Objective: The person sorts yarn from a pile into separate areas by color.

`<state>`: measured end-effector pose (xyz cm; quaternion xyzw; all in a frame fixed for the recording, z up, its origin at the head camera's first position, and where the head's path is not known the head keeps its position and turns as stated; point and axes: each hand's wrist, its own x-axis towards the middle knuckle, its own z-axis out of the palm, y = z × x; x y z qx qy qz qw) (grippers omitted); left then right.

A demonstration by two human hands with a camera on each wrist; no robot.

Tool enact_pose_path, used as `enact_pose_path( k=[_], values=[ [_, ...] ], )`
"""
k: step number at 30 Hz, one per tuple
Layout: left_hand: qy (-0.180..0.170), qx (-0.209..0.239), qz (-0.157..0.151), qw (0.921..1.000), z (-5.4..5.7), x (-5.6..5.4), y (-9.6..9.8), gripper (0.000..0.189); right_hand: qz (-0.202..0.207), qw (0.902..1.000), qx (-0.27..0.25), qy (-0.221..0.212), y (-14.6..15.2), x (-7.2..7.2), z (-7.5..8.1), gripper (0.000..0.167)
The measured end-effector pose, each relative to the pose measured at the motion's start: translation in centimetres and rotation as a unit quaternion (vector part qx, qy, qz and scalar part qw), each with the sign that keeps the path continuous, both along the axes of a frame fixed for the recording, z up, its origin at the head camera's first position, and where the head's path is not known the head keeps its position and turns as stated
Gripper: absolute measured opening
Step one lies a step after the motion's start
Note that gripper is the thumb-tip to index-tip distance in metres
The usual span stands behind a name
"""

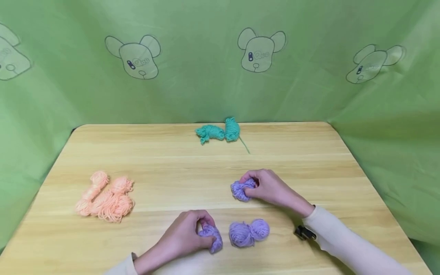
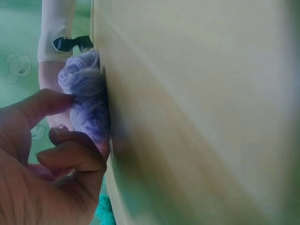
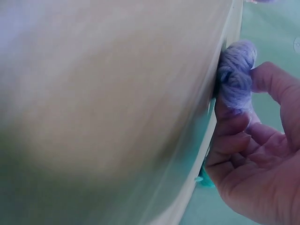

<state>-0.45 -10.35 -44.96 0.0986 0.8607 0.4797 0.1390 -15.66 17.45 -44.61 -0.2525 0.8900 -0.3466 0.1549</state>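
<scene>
Near the front of the table my left hand (image 1: 185, 235) pinches a small purple yarn bundle (image 1: 214, 240) between thumb and fingers. Farther back and to the right, my right hand (image 1: 271, 187) grips another purple yarn bundle (image 1: 240, 190), its loops showing past the fingertips. Between and in front of them lies a third purple yarn skein (image 1: 241, 234), tied in the middle with a rounder right end. In the left wrist view, the thumb presses the side of the purple bundle (image 2: 86, 96) low at the tabletop. The right wrist view shows the other bundle (image 3: 237, 75) against the wood.
Several peach yarn skeins (image 1: 113, 204) lie in a heap on the left of the table (image 1: 165, 164). Two teal skeins (image 1: 232, 130) sit at the back edge, one trailing a loose strand. A green printed curtain (image 1: 199, 76) encloses the table behind and at the sides.
</scene>
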Motion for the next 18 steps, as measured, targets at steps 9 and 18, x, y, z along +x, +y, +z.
enact_pose_path(
  k=[9, 18],
  values=[
    [0.004, -0.023, -0.001, 0.9997, 0.3, 0.1, -0.2, 0.027, 0.001, 0.9998, 0.002, 0.019, 0.7, 0.4, 0.3, 0.022],
    [0.017, -0.031, -0.009, 0.9993, 0.2, -0.2, 0.2, 0.029, -0.024, 0.9997, 0.000, 0.006, 2.5, 1.2, 0.9, 0.024]
  ],
)
